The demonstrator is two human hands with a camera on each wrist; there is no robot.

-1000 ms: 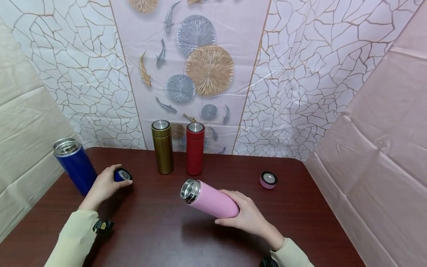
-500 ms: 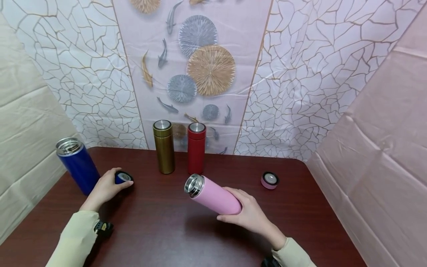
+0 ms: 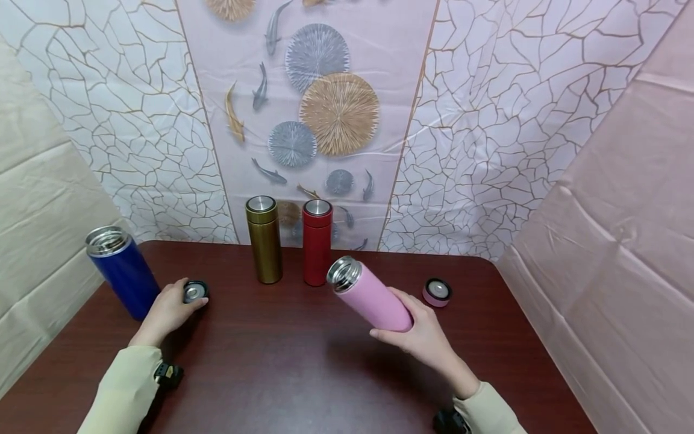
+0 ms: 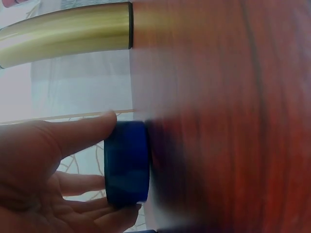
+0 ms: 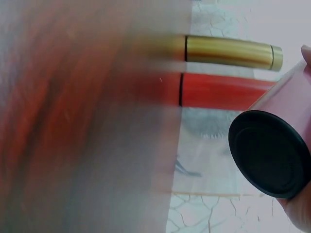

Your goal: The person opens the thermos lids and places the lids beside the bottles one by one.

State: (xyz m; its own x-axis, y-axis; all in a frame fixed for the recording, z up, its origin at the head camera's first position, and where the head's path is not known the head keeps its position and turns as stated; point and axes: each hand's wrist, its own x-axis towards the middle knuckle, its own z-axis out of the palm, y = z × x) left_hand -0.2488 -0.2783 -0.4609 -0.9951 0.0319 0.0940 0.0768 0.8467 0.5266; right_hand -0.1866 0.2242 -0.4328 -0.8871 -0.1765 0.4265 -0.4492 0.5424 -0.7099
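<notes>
My left hand pinches a blue bottle lid between thumb and fingers, its underside facing up, right at the table surface. Left of it stands the open blue thermos, its steel mouth showing. With my right hand I grip a pink thermos near its base, raised over the table and tilted to the left. Its mouth is uncovered, and its black base shows in the right wrist view. The pink lid lies upside down on the table, beyond my right hand.
A gold thermos and a red thermos, both with lids on, stand upright at the back of the dark red table. Patterned cloth hangs behind and along the sides.
The pink thermos has moved right and away from me with my right hand and tilts more upright. My left hand has shifted slightly, turning the blue lid's underside upward and lowering it.
</notes>
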